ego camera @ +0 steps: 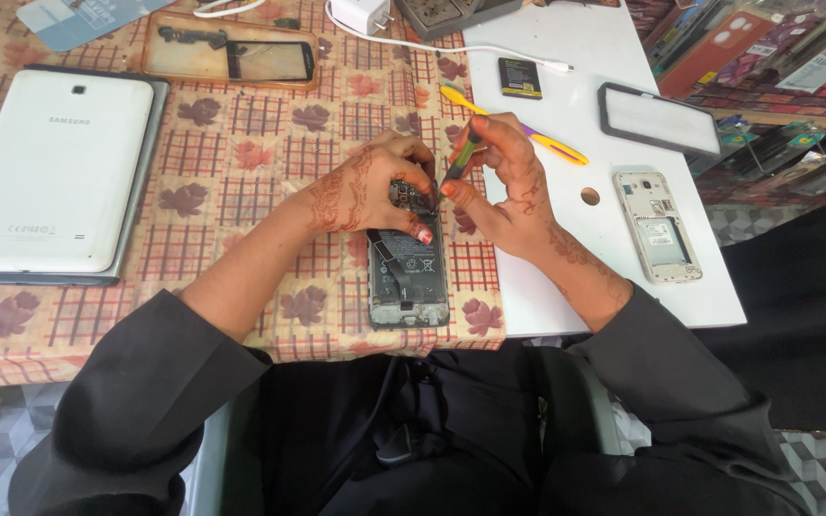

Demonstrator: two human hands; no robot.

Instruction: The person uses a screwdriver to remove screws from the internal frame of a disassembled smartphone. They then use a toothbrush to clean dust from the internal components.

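Observation:
An opened phone (407, 277) with its back off lies on the patterned tablecloth (241, 162) near the table's front edge, its dark battery and circuit board showing. My left hand (365, 186) presses on the phone's upper end, fingers curled over the board. My right hand (499, 177) grips a small green-handled screwdriver (461, 161), its tip pointing down at the phone's top part.
A white tablet (50, 172) lies face down at the left. A phone screen panel (231, 50) sits at the back. On the white board (576, 287) lie a yellow and purple pry tool (528, 129), a small battery (520, 78), a dark phone frame (660, 119) and another opened phone (660, 227).

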